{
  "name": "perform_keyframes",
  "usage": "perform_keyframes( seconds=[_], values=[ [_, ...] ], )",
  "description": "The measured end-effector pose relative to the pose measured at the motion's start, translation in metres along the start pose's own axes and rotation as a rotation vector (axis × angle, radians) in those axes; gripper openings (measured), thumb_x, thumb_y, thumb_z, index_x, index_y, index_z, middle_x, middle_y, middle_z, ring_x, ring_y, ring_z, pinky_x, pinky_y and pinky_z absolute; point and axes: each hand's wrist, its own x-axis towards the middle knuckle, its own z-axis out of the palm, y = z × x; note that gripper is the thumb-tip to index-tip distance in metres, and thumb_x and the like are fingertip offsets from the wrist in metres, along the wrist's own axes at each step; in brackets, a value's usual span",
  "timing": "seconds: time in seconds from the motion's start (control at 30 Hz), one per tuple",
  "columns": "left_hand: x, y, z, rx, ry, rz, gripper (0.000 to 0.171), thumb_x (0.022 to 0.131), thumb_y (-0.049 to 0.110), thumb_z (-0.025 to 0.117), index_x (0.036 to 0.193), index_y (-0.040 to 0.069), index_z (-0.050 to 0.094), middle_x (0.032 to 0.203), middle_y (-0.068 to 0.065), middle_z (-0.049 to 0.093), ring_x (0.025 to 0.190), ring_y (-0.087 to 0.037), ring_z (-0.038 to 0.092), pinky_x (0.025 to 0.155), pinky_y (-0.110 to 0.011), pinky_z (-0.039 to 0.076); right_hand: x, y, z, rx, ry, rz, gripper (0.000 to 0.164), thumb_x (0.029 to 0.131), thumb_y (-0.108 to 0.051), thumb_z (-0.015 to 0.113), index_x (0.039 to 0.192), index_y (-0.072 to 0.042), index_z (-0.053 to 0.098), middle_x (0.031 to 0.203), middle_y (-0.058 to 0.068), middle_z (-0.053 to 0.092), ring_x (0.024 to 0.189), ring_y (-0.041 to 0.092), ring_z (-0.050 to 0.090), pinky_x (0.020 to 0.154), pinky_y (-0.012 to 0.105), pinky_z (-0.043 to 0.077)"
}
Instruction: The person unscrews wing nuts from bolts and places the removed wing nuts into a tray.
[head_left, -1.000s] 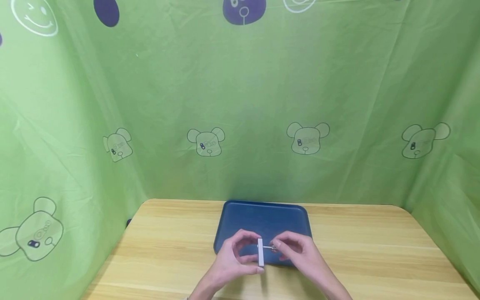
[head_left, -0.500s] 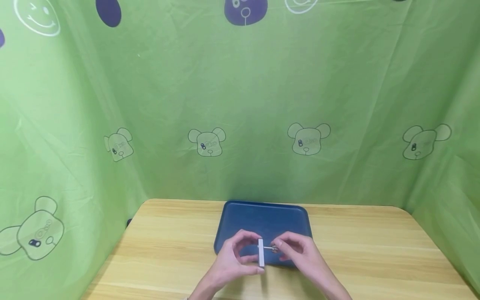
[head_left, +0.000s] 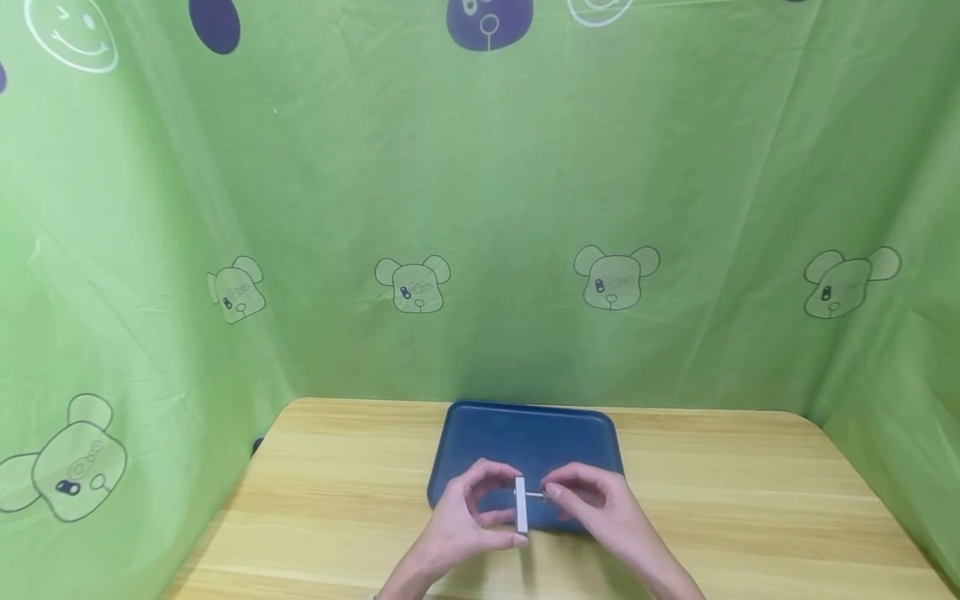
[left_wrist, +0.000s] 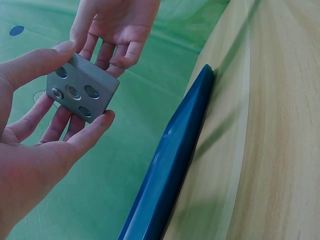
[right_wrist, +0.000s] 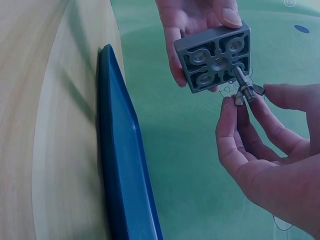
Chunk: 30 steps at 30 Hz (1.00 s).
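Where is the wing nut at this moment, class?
In the right wrist view, right of centre, the wing nut sits on the bolt, pinched by the right hand, apart from the gray block in the left hand.

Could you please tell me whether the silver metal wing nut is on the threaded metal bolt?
On: the wing nut sits around the bolt, whose tip shows past it in the right wrist view.
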Motion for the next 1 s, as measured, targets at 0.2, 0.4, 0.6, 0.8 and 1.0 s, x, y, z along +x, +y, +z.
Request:
perform_keyframes(
  seconds=[0.2,0.4,0.6,0.8,1.0],
  values=[
    [-0.0001,-0.0001,-0.0004,-0.004,0.004,-0.003,0.066,0.070,-0.014,0.082,0.130,-0.005,0.056,0.133,-0.018,0.055,0.128,-0.038,0.053,0.104,-0.051,0.056,-0.0009,-0.0001,0.0005,0.010,-0.007,0.006,0.023,0.097,-0.016,0.072,0.112,0.001,0.071,0.111,0.017,0.071,0.102,0.027,0.072,0.086,0.038,0.066],
    [0.0003,-0.0005,-0.0011,-0.008,0.000,0.007,0.066,0.069,-0.015,0.083,0.129,-0.001,0.059,0.133,-0.018,0.055,0.129,-0.046,0.049,0.104,-0.051,0.056,-0.0002,0.0011,0.0007,0.034,-0.013,-0.014,0.023,0.096,-0.013,0.073,0.114,0.001,0.071,0.113,0.018,0.070,0.104,0.026,0.072,0.090,0.038,0.065],
    [0.0003,-0.0005,-0.0012,-0.002,-0.004,0.013,0.067,0.069,-0.015,0.083,0.130,-0.006,0.056,0.134,-0.022,0.053,0.128,-0.038,0.053,0.104,-0.051,0.056,-0.0003,0.0017,0.0005,0.044,-0.018,-0.026,0.026,0.094,-0.010,0.073,0.116,0.003,0.070,0.115,0.020,0.070,0.106,0.027,0.071,0.091,0.033,0.064],
    [0.0004,-0.0007,-0.0010,-0.004,-0.008,0.015,0.066,0.069,-0.015,0.082,0.129,-0.005,0.057,0.135,-0.032,0.048,0.126,-0.029,0.056,0.104,-0.051,0.056,-0.0006,0.0014,0.0008,0.010,-0.015,-0.042,0.027,0.093,-0.009,0.075,0.117,0.000,0.070,0.113,0.016,0.072,0.107,0.028,0.071,0.091,0.027,0.063],
    [0.0002,-0.0008,-0.0004,-0.003,-0.004,0.008,0.066,0.069,-0.015,0.082,0.129,-0.003,0.058,0.133,-0.022,0.054,0.125,-0.031,0.056,0.104,-0.051,0.056,-0.0015,0.0005,0.0015,0.011,-0.025,-0.040,0.026,0.093,-0.008,0.074,0.117,0.000,0.070,0.113,0.016,0.072,0.105,0.023,0.071,0.091,0.025,0.062]
  ],
)
